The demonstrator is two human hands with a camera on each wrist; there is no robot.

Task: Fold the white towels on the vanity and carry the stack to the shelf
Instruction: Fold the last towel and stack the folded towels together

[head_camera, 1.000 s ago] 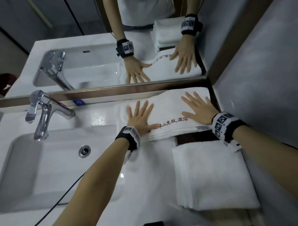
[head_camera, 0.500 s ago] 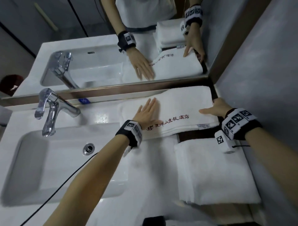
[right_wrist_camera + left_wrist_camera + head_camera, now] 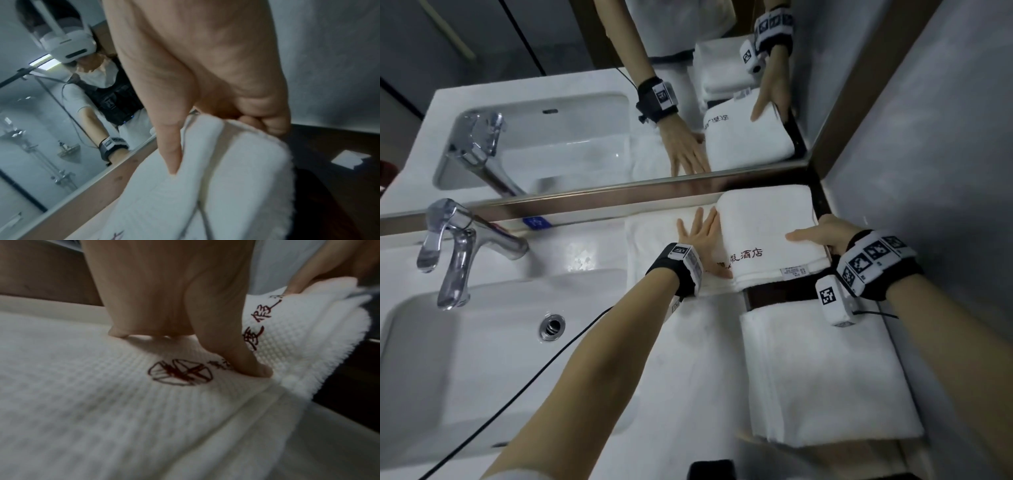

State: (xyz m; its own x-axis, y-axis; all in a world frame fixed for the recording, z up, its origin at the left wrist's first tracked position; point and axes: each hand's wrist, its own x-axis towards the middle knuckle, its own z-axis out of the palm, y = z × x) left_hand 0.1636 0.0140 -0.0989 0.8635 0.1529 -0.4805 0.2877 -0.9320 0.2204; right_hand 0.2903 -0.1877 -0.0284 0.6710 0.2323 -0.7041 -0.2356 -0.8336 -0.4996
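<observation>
A white towel with red lettering (image 3: 767, 233) is seen at the back of the white desk (image 3: 592, 260), just below the mirror (image 3: 585, 130), at about 1 o'clock in the head view. Its right part is doubled over onto the rest, so that a thick rounded fold is formed toward the left.

The left hand (image 3: 703, 240) is laid flat on the lower layer at the fold line, fingers straight and together, pointing to 12 o'clock; nothing is gripped by it. In the left wrist view the thumb (image 3: 242, 360) is pressed into the waffle weave beside a round red emblem (image 3: 180, 372), and the raised layer is seen at 2 o'clock.

The right hand (image 3: 822, 234) is closed on the towel's right edge: the thumb (image 3: 170, 146) is laid on top, the other fingers (image 3: 273, 123) are curled underneath, and the folded layers are pinched between them. A small care label (image 3: 795, 271) is seen on the near hem.

A second white towel (image 3: 825, 373), already folded into a rectangle, lies at 5 o'clock, near the first but apart from it, a dark strip of surface being visible between them.

At 9 o'clock a basin (image 3: 465, 346) with its drain (image 3: 551, 327) is set into the desk, and a chrome tap (image 3: 455, 246) stands behind it. A black cable (image 3: 544, 366) runs along the left forearm.
</observation>
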